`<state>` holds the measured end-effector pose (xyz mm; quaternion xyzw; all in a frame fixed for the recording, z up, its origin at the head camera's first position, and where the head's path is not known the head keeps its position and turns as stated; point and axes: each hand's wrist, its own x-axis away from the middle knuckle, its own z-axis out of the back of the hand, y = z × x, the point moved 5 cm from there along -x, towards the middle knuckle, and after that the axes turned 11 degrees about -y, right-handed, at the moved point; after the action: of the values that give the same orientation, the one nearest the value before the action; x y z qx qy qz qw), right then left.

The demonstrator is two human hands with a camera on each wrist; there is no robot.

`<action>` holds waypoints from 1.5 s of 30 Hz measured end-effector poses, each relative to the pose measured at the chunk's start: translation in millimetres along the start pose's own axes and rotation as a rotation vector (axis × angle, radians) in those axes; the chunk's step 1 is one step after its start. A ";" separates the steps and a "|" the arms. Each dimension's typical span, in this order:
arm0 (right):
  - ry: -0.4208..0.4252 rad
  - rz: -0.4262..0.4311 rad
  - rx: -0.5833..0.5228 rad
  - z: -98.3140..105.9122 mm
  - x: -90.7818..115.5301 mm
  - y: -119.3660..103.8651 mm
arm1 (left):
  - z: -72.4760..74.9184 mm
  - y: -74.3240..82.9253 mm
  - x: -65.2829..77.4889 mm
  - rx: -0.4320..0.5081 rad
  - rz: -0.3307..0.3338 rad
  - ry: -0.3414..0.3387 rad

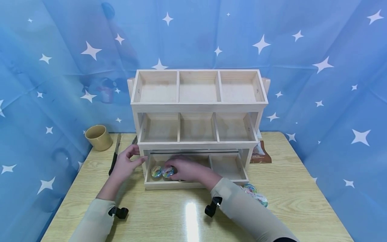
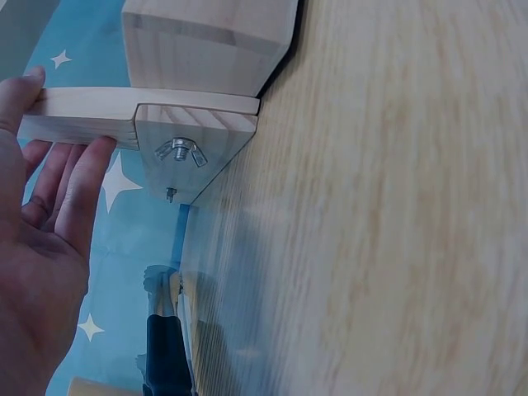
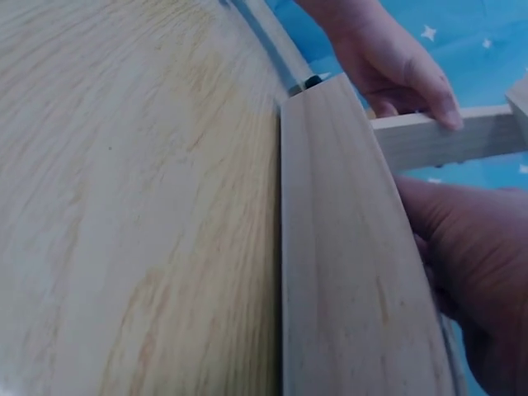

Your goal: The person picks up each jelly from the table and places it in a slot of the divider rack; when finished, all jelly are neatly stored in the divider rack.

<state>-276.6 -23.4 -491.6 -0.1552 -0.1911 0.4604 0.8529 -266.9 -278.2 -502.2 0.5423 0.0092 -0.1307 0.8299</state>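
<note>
A three-tier wooden rack stands at the middle of the table, each tier split into compartments. With thumb on one side and fingers on the other, my left hand holds the rack's left side post. My right hand reaches over the front wall into the bottom tray. Its curled fingers pinch a small round colourful pack in the left compartment. Just left of it lies a second round pack. In the right wrist view the tray's front wall hides the right fingertips.
Several more round packs lie on the table by my right forearm. A yellow mug and black-handled tongs are left of the rack. Behind its right side shows a brown packet. A starry blue curtain surrounds the table.
</note>
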 end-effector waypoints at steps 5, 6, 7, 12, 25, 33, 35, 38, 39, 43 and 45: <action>-0.019 0.003 0.047 0.2 -1.4 -0.9 | -0.2 2.9 0.3 0.006 0.002 0.000; -0.021 0.000 0.065 0.2 -1.3 -1.3 | -0.4 3.6 0.5 0.011 0.002 -0.002; -0.021 -0.003 0.086 0.2 -0.9 -1.7 | -0.6 4.1 0.7 0.016 0.003 -0.003; -0.007 -0.013 0.120 0.9 0.9 -3.2 | -1.1 4.9 1.8 0.023 0.005 0.000; 0.009 -0.042 0.004 4.3 6.7 -1.6 | -0.2 -1.0 0.4 -0.004 0.014 0.002; 0.072 -0.008 -0.027 13.2 24.9 -6.2 | -1.5 -2.2 0.2 -0.005 0.018 -0.003; 0.089 -0.015 -0.014 16.9 33.7 -7.7 | -1.3 -1.3 0.9 -0.012 0.024 -0.005; 0.103 -0.029 -0.026 21.6 49.9 -8.5 | -0.2 -0.5 1.7 -0.022 0.031 -0.005; 0.109 -0.032 -0.024 22.2 55.7 -7.6 | 0.3 -0.2 1.9 -0.025 0.032 -0.004; 0.131 -0.017 -0.031 23.8 80.8 -3.2 | 0.2 0.5 1.4 -0.017 0.033 -0.003; 0.141 -0.008 -0.024 23.7 94.2 -0.2 | -0.6 0.9 1.2 -0.012 0.029 -0.007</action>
<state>-240.2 58.2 -453.5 -0.1967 -0.1366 0.4423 0.8643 -265.4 -277.6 -501.8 0.5369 -0.0006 -0.1204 0.8350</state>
